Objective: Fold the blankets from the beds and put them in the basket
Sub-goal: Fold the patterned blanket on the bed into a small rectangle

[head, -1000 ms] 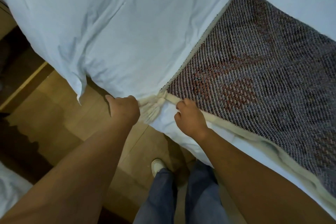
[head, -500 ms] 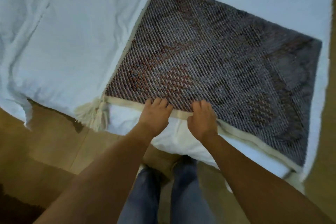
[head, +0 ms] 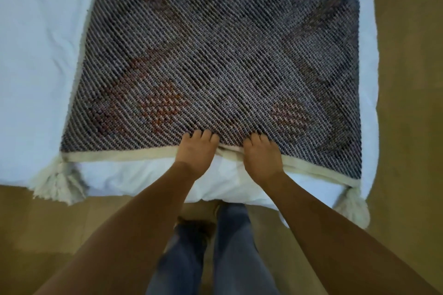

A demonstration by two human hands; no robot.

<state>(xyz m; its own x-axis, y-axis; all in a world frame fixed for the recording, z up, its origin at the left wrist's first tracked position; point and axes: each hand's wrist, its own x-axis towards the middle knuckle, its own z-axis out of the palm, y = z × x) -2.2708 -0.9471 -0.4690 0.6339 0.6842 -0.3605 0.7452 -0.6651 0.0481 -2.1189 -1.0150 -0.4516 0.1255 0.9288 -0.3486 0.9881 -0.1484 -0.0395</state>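
Note:
A dark woven blanket point(head: 215, 55) with reddish diamond patterns lies flat on the white bed point(head: 36, 55). It has a cream hem along its near edge and a cream tassel at each near corner, the left tassel point(head: 55, 182) and the right tassel point(head: 352, 206) hanging over the bed's edge. My left hand point(head: 196, 151) and my right hand point(head: 261, 158) sit side by side at the middle of that near hem. Their fingers curl over the weave, and the hem is bunched up between them. No basket is in view.
The bed's white sheet point(head: 366, 79) shows on the left, far and right sides of the blanket. Tan floor point(head: 48, 235) runs along the near side and the right of the bed. My legs in blue jeans point(head: 230, 251) stand against the bed's near edge.
Both hands moved from the blanket's left tasselled corner to the middle of the near hem. The view shifted right, so the whole blanket now shows, and the hem has bunched between the hands.

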